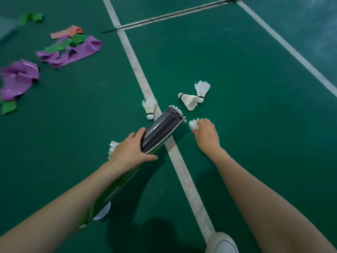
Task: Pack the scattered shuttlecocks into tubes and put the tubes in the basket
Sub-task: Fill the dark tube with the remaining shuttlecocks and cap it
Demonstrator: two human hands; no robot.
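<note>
My left hand [130, 151] grips a dark and green shuttlecock tube [160, 132] that slants over the white court line, its mouth pointing away with feather tips showing at the rim. My right hand [206, 135] pinches a white shuttlecock [193, 124] just right of the tube's mouth. On the green floor lie three loose shuttlecocks: one [149, 108] left of the line and two touching ones [189, 101] [202, 89] farther right. Another shuttlecock [113, 146] peeks out behind my left wrist.
Purple, green and pink strips of tape or wrap [69, 49] lie scattered at the left. A thin dark rod [164, 17] runs across the far floor. White court lines [135, 61] cross the floor. My white shoe [222, 243] shows at the bottom edge.
</note>
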